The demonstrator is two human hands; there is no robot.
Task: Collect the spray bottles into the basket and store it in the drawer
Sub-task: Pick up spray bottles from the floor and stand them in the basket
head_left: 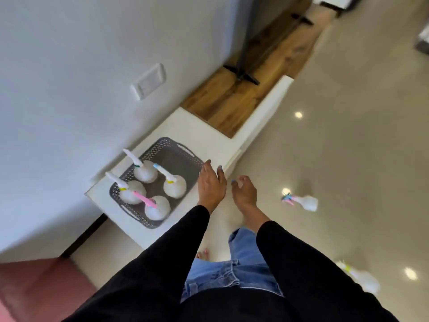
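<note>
1. Grey perforated plastic basket (pixel 183 156) w/ slot handles sits on the white end of the low cabinet worktop (pixel 202 133), close to the grey wall (pixel 69 66).
2. Four white round-bodied spray bottles stand upright inside it: one w/ green collar (pixel 145 173) at the wall side, one w/ blue nozzle tip (pixel 174 186) beside it, one w/ yellow collar (pixel 132 194) nearer the basket's near end, one w/ pink trigger head (pixel 157 207) nearest me. The far half of the basket holds nothing.
3. My left hand (pixel 211 185) is just beside the basket's floor-side rim, fingers straight & relaxed, holding nothing; can't tell if it touches the rim.
4. My right hand (pixel 245 191) is next to it, over the floor edge, fingers loosely curled, nothing in it.
5. Two more spray bottles lie on the glossy beige tile floor (pixel 348 135), well apart from the basket: a white one w/ pink & blue head (pixel 304 202) to my right, and a blurred white one w/ yellow-green collar (pixel 362 278) nearer my right elbow.
6. Past the white part, the worktop is brown wood (pixel 232 96) w/ a black stand foot (pixel 241 74) on it.
7. White switch plate (pixel 148 81) on the wall.
8. Black sleeves, blue jeans (pixel 232 270); pinkish red seat (pixel 34 291) at lower left.
</note>
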